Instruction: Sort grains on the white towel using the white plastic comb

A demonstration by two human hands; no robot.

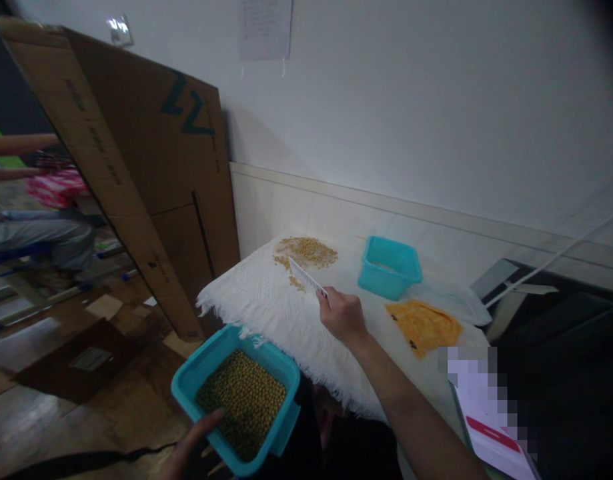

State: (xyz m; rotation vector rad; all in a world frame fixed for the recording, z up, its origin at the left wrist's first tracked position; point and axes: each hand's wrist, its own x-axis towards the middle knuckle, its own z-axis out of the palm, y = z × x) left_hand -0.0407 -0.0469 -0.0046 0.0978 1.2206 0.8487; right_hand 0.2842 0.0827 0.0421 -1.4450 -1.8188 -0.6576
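My left hand grips the near left rim of a teal plastic container, its thumb over the edge. Yellowish beans, which look like soybeans, fill much of it. The container is held just below the fringed front edge of a white tablecloth. Pinched in my right hand is a thin white card, tilted over the cloth; it may be a comb, as its edge is blurred. Just beyond the card's far end lies a loose spread of similar beans, with a few scattered nearer.
A second teal container stands on the right against the wall. Near it lie a yellow cloth or bag and a clear lid. A phone is at lower right. A tall cardboard box stands left; another person's arms show behind it.
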